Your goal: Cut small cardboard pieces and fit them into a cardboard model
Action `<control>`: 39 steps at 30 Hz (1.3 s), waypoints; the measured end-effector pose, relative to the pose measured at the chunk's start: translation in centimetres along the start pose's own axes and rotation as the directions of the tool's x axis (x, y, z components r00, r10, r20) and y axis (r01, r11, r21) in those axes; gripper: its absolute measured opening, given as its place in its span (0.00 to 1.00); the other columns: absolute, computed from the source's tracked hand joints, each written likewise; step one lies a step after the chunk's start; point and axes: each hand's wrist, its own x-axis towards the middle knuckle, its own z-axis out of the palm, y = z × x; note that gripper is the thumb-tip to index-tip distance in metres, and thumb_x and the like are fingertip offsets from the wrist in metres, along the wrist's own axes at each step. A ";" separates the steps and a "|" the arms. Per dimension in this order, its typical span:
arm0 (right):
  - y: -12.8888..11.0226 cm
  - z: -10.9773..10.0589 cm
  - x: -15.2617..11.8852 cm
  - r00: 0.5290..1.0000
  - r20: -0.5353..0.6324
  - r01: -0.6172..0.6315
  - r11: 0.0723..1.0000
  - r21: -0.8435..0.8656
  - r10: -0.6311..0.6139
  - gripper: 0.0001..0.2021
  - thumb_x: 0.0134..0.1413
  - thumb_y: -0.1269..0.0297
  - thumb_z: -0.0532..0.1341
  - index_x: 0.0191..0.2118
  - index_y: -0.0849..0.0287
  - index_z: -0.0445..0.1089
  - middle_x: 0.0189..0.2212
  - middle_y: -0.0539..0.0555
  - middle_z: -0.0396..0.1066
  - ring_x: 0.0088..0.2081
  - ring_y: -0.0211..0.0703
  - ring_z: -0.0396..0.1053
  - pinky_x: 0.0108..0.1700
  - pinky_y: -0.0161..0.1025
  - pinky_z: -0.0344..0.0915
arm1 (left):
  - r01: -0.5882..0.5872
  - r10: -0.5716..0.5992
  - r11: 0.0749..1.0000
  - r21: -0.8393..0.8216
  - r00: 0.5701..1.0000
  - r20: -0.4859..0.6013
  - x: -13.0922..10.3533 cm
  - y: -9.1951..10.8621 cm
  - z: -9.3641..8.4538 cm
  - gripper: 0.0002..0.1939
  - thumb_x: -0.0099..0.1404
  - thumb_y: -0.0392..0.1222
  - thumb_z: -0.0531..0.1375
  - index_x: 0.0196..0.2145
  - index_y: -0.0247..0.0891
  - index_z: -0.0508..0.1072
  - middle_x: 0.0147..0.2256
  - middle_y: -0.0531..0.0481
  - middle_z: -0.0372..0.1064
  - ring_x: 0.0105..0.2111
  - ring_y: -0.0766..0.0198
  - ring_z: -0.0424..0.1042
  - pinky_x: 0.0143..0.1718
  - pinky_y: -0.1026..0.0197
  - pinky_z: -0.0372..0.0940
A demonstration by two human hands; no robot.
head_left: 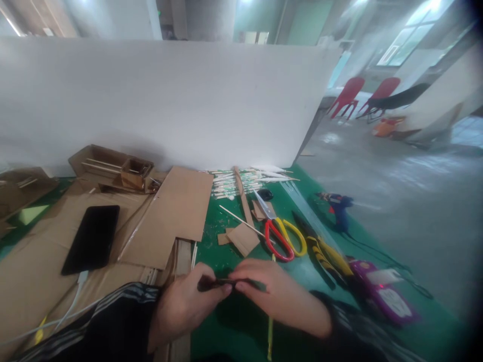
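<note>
Okay, left hand (183,301) and right hand (281,294) both pinch one thin dark piece (223,281) over the green tabletop (211,256); fingers (249,267) hide most of it, material unclear; dark sleeves (116,319) run out of view.

Bright glare at upper-right window (405,42), pale sheen on floor (422,176), hazy soft focus, darkened upper-right corner

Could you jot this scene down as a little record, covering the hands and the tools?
Left hand: pinching a thin dark piece
Right hand: pinching the same piece
Scissors: red and yellow handles
Pliers: right of the scissors
Phone: on cardboard, white cable attached
Unclear: what the piece is
</note>
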 end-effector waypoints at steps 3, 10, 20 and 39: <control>-0.2 -0.4 0.3 0.995 0.082 0.060 0.998 -0.018 -0.058 0.12 0.64 0.68 0.55 0.47 0.53 0.74 0.41 0.52 0.76 0.43 0.42 0.72 0.46 0.37 0.67 | 0.004 -0.005 1.000 0.029 1.000 0.008 0.1 0.2 -0.2 0.10 0.60 0.50 0.63 0.33 0.41 0.72 0.24 0.56 0.73 0.21 0.67 0.73 0.19 0.70 0.64; 0.3 -0.9 0.2 0.983 0.165 0.053 0.989 0.140 -0.076 0.16 0.66 0.69 0.51 0.54 0.53 0.70 0.47 0.54 0.73 0.48 0.42 0.70 0.51 0.38 0.66 | -0.541 0.556 0.811 0.221 0.831 -0.008 0.2 -0.6 -0.3 0.09 0.69 0.38 0.54 0.40 0.44 0.75 0.37 0.50 0.74 0.34 0.65 0.73 0.35 0.66 0.69; 2.0 -1.2 0.0 0.948 0.314 -0.114 0.881 0.458 -0.040 0.20 0.67 0.58 0.52 0.61 0.56 0.63 0.56 0.55 0.69 0.57 0.48 0.65 0.60 0.46 0.59 | -0.540 0.543 0.834 0.112 0.840 0.012 0.6 -1.3 -0.3 0.10 0.69 0.36 0.55 0.45 0.42 0.74 0.40 0.47 0.73 0.37 0.65 0.72 0.39 0.63 0.69; 2.2 2.1 0.2 0.994 0.047 0.096 0.994 0.046 -0.098 0.15 0.51 0.79 0.59 0.45 0.58 0.71 0.40 0.55 0.74 0.42 0.43 0.72 0.45 0.37 0.68 | -0.539 0.546 0.822 0.184 0.838 0.017 0.4 -1.0 -0.2 0.09 0.69 0.37 0.55 0.43 0.41 0.74 0.38 0.48 0.74 0.36 0.65 0.72 0.38 0.65 0.70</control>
